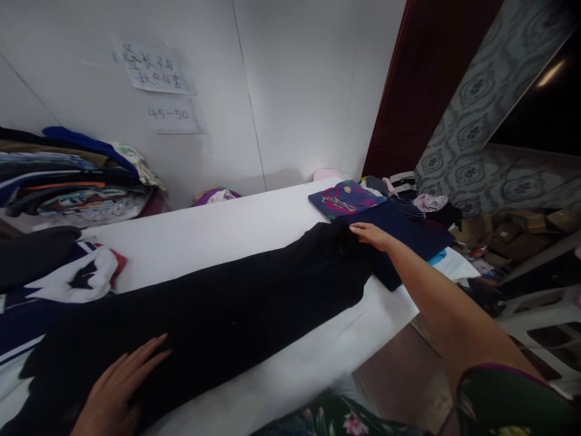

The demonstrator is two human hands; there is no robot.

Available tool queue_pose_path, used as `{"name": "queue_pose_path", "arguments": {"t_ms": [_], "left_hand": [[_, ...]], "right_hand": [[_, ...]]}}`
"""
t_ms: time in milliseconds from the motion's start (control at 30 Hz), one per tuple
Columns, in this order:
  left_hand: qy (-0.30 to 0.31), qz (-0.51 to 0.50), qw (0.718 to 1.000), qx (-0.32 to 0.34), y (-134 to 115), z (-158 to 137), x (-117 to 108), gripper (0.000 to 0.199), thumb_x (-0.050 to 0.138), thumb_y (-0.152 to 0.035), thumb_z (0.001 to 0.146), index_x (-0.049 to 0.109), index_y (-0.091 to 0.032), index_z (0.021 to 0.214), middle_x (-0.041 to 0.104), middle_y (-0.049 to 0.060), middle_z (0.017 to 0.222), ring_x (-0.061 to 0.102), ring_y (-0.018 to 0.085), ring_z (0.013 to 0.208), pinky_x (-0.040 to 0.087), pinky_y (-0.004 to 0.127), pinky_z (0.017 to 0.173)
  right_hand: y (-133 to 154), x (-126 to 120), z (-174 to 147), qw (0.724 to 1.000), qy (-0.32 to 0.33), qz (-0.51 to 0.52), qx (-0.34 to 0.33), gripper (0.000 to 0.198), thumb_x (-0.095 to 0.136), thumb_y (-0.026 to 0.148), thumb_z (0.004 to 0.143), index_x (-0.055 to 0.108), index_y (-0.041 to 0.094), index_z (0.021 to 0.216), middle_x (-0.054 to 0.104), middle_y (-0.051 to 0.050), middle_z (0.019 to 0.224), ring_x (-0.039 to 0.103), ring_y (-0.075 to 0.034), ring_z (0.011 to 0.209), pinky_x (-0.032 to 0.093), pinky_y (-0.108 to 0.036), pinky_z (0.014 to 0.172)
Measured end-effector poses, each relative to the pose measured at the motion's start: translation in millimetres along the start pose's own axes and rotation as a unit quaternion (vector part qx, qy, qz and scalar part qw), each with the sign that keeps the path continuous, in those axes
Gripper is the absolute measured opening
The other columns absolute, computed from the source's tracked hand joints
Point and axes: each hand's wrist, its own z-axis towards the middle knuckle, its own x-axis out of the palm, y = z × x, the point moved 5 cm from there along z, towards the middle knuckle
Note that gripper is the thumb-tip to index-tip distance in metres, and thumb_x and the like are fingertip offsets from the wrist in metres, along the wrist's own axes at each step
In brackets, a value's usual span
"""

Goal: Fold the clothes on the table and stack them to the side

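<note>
A long black garment (236,303) lies stretched lengthwise across the white table, its exact kind hard to make out. My left hand (118,387) rests on its near left part, fingers extended and spread over the cloth. At the far right end my right hand (371,235) pinches the edge of the black cloth between thumb and fingers. Just beyond that hand, a folded purple-blue printed garment (345,198) and a dark navy garment (408,233) lie on the table.
The white table (254,224) stands against a pale wall with handwritten paper signs (158,72). A tall pile of folded clothes (77,175) is at the left, with a white-collared garment (86,278) nearer. Cardboard boxes (512,233) and a white plastic stool (544,321) are at the right.
</note>
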Motion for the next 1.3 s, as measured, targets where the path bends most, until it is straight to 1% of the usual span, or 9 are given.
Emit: {"name": "queue_pose_path", "arguments": {"t_ms": [233, 467, 600, 700, 767, 867, 967, 1100, 1300], "left_hand": [[-0.01, 0.0, 1.0, -0.019, 2.1, 0.3, 0.7, 0.073, 0.042, -0.011, 0.053, 0.055, -0.03, 0.121, 0.047, 0.001, 0.142, 0.043, 0.025, 0.13, 0.025, 0.047, 0.113], [0.002, -0.007, 1.0, -0.021, 0.5, 1.2, -0.7, 0.073, 0.041, -0.009, 0.052, 0.054, -0.03, 0.121, 0.047, 0.003, 0.141, 0.041, 0.023, 0.131, 0.024, 0.047, 0.113], [0.004, -0.01, 0.999, -0.036, 1.0, 1.9, -1.3, 0.073, 0.041, -0.01, 0.052, 0.054, -0.032, 0.12, 0.048, 0.0, 0.141, 0.041, 0.022, 0.132, 0.023, 0.045, 0.113], [0.003, -0.014, 0.999, -0.036, 2.5, 1.4, -0.2, 0.075, 0.042, -0.011, 0.049, 0.054, -0.033, 0.12, 0.048, -0.001, 0.14, 0.043, 0.022, 0.131, 0.024, 0.044, 0.113], [0.004, -0.015, 0.999, -0.032, 3.0, 1.0, 0.5, 0.077, 0.042, -0.01, 0.049, 0.053, -0.033, 0.121, 0.048, -0.001, 0.141, 0.043, 0.023, 0.131, 0.024, 0.045, 0.113], [0.002, -0.009, 1.0, -0.026, 2.3, 1.1, 0.3, 0.078, 0.042, -0.01, 0.049, 0.052, -0.033, 0.122, 0.046, 0.0, 0.143, 0.041, 0.024, 0.131, 0.024, 0.047, 0.113], [-0.002, -0.005, 1.0, -0.014, -0.1, 1.5, -0.3, 0.078, 0.041, -0.009, 0.05, 0.051, -0.032, 0.123, 0.044, 0.0, 0.144, 0.04, 0.023, 0.132, 0.023, 0.047, 0.113], [-0.01, 0.002, 1.0, -0.009, -1.2, 1.5, -0.6, 0.077, 0.04, -0.008, 0.051, 0.05, -0.033, 0.124, 0.044, -0.001, 0.144, 0.04, 0.021, 0.132, 0.022, 0.045, 0.114], [-0.013, 0.006, 1.0, -0.003, -1.7, 1.7, -0.9, 0.074, 0.04, -0.008, 0.054, 0.049, -0.033, 0.124, 0.044, -0.001, 0.144, 0.04, 0.02, 0.132, 0.021, 0.043, 0.114]], "right_hand": [[-15.3, 4.6, -13.2, 0.997, -0.041, -0.061, -0.002, 0.021, 0.072, 0.035, 0.072, 0.069, 0.018, 0.083, 0.07, -0.004, 0.084, 0.064, -0.018, 0.08, 0.051, -0.029, 0.076], [-21.4, 17.9, -13.5, 0.996, -0.048, -0.068, 0.018, 0.028, 0.056, 0.04, 0.085, 0.064, 0.019, 0.1, 0.071, -0.007, 0.083, 0.067, -0.02, 0.075, 0.054, -0.035, 0.069], [-18.1, 10.4, -31.2, 0.984, -0.119, -0.131, -0.016, 0.036, 0.064, 0.032, 0.079, 0.061, 0.019, 0.112, 0.068, -0.009, 0.101, 0.062, -0.023, 0.1, 0.045, -0.036, 0.09], [-16.9, 5.7, -50.7, 0.952, -0.171, -0.245, -0.059, 0.039, 0.066, 0.04, 0.076, 0.063, 0.02, 0.109, 0.064, -0.012, 0.113, 0.053, -0.028, 0.115, 0.038, -0.038, 0.098], [-21.1, 6.2, -59.1, 0.933, -0.178, -0.309, -0.059, 0.037, 0.068, 0.045, 0.073, 0.067, 0.02, 0.099, 0.065, -0.013, 0.108, 0.054, -0.03, 0.113, 0.04, -0.038, 0.095], [-31.0, 9.4, -61.3, 0.953, -0.153, -0.26, -0.038, 0.026, 0.072, 0.035, 0.068, 0.068, 0.02, 0.089, 0.069, -0.01, 0.096, 0.06, -0.028, 0.103, 0.045, -0.035, 0.088], [-34.8, 11.9, -60.7, 0.97, -0.137, -0.195, -0.044, 0.029, 0.062, 0.026, 0.073, 0.065, 0.02, 0.102, 0.07, -0.006, 0.095, 0.065, -0.021, 0.091, 0.05, -0.03, 0.077], [-40.0, 8.3, -69.1, 0.97, -0.136, -0.198, -0.034, 0.033, 0.053, 0.023, 0.077, 0.062, 0.017, 0.109, 0.071, -0.005, 0.087, 0.066, -0.019, 0.075, 0.052, -0.029, 0.065], [-29.4, 6.3, -83.6, 0.935, -0.167, -0.309, -0.042, 0.024, 0.057, 0.017, 0.074, 0.068, 0.018, 0.096, 0.068, -0.014, 0.101, 0.058, -0.031, 0.105, 0.042, -0.044, 0.093]]}}
